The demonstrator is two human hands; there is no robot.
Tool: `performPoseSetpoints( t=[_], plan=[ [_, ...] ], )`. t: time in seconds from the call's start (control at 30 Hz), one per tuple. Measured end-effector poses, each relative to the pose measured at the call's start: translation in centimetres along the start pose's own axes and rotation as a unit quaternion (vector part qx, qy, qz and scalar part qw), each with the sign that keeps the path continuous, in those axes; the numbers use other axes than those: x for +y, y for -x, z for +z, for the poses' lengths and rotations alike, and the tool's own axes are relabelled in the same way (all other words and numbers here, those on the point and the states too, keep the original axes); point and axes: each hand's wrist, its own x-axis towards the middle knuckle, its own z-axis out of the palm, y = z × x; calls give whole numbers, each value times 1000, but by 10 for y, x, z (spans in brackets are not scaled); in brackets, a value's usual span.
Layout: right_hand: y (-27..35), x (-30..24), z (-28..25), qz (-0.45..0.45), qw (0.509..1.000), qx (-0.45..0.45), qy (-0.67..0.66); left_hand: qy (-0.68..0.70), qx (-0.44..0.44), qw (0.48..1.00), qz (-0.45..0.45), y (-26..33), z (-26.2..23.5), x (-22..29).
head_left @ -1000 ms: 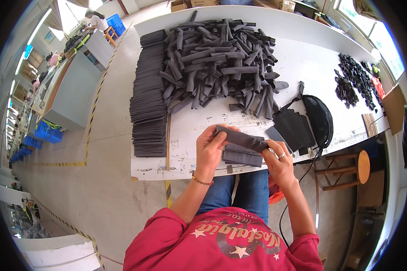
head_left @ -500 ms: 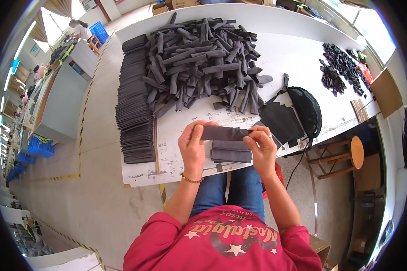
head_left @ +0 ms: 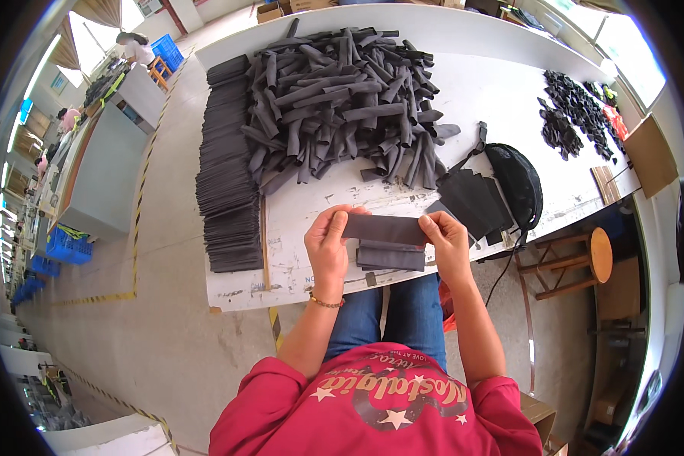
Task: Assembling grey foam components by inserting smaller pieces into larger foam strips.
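- Two bare hands hold one flat dark grey fabric strip (head_left: 385, 229) level above the near edge of the white work table (head_left: 501, 83), which I use as my landmark throughout
- My left hand (head_left: 328, 247) grips the strip's left end, thumb on top and fingers curled beneath; my right hand (head_left: 446, 242) pinches its right end the same way, so the piece looks stretched taut between them, probably to keep it flat and easy to inspect
- Just below the held strip, at the table's near edge, lies a small stack of similar strips (head_left: 391, 258), squared on one another as if kept within easy reach
- Toward the table's middle and far side sprawls a large loose heap of rolled and curled grey pieces (head_left: 342, 91), unsorted and overlapping
- Along the table's left edge runs a long neat row of flattened pieces (head_left: 224, 167), overlapped like shingles, which I judge keeps sorted work apart from the heap
- On the table's right half sit a fan of flat dark panels (head_left: 471, 199) and, touching them, a black pouch bag (head_left: 518, 182) with a strap
- At the table's far right corner lies a smaller pile of black scraps (head_left: 574, 106)
- Beside the table's right end stands a round wooden stool (head_left: 585, 258)
- Well beyond the table's left side, another person (head_left: 137, 49) works at a distant bench
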Motion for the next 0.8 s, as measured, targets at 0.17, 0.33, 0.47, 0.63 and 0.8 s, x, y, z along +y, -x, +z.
performPoseSetpoints(
  t=[0.17, 0.33, 0.47, 0.63, 0.8],
  plan=[
    [9, 10, 1, 34, 994, -77, 67, 4, 30, 998, -59, -8, -11, -8],
    [8, 18, -8, 95, 991, -91, 38, 11, 50, 990, -133, 1, -25, -23],
    [26, 53, -23, 136, 983, -108, 54, -5, 78, 976, -203, 24, -41, -49],
    [40, 72, -31, 189, 977, -39, 93, -292, 53, 950, -94, 46, -45, -74],
    [29, 70, -29, 223, 948, -14, 226, -495, -11, 869, 16, 19, -40, -74]
  ],
)
